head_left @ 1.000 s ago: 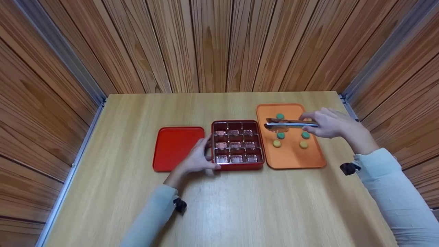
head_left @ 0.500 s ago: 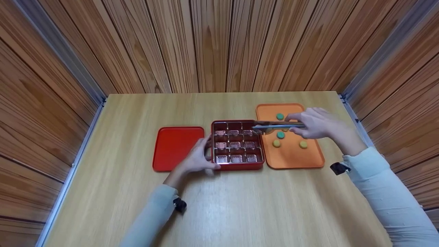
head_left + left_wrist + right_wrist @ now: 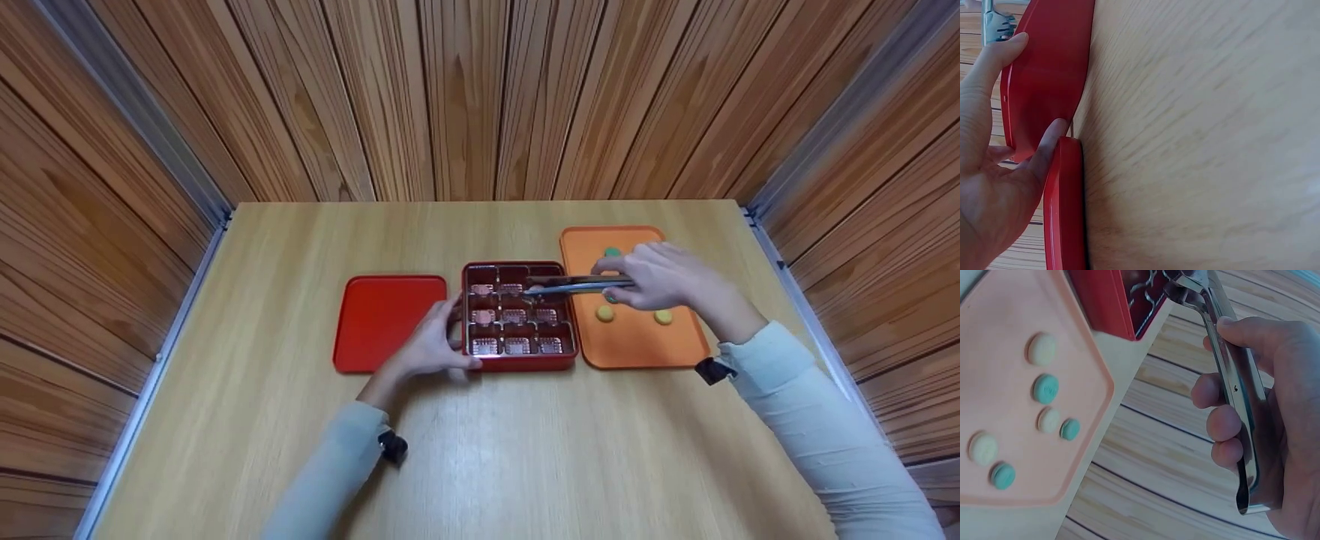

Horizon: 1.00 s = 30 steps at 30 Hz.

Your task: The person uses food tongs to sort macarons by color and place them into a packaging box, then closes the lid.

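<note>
A dark red box [image 3: 525, 364] with a compartmented clear insert stands mid-table. My left hand [image 3: 427, 345] rests against its left side, thumb near the front corner; in the left wrist view the spread fingers touch the red wall [image 3: 1050, 79]. My right hand [image 3: 656, 276] grips metal tongs [image 3: 581, 286], whose tips are over the box's right side. The right wrist view shows fingers and thumb round the tongs [image 3: 1247, 422]; whether the tips hold anything cannot be seen. Pinkish round pieces [image 3: 484, 316] sit in two left compartments.
An orange tray [image 3: 645, 352] right of the box bears several green and pale yellow macarons [image 3: 604, 313], some hidden under my right hand. Left of the box lies a red square lid [image 3: 386, 322]. Wood-panelled walls enclose the table [image 3: 480, 465].
My right hand has moved left with the tongs, from over the orange tray to over the box's right compartments. The left hand and the box stay in place.
</note>
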Each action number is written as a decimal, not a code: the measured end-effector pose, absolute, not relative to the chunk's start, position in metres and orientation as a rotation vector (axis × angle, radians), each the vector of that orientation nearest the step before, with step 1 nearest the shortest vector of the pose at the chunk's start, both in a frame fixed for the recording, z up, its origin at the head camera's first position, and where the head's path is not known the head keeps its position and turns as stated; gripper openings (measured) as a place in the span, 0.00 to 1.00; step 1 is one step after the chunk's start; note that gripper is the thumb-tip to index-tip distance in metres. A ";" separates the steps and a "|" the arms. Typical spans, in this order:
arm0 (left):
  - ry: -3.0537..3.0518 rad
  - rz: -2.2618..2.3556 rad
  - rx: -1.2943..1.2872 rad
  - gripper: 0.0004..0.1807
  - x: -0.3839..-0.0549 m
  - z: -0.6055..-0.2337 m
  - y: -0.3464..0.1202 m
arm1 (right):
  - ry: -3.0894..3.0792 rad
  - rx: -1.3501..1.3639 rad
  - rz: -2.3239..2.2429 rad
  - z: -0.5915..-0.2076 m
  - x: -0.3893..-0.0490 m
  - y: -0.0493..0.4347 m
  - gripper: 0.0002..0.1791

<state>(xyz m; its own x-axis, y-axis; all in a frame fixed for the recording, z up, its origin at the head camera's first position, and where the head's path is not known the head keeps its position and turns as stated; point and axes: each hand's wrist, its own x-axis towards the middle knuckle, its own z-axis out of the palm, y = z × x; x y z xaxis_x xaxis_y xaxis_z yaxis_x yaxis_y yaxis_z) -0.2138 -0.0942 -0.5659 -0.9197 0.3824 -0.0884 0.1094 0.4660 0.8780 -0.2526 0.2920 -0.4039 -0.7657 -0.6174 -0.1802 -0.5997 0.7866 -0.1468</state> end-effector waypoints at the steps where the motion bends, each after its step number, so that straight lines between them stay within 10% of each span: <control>1: 2.442 1.434 0.419 0.73 -0.214 -0.566 -0.094 | 2.756 -0.963 -0.115 -0.405 -0.252 0.289 0.21; 30: 2.478 1.421 0.429 0.75 -0.214 -0.566 -0.093 | 2.690 -1.161 0.012 -0.422 -0.242 0.234 0.26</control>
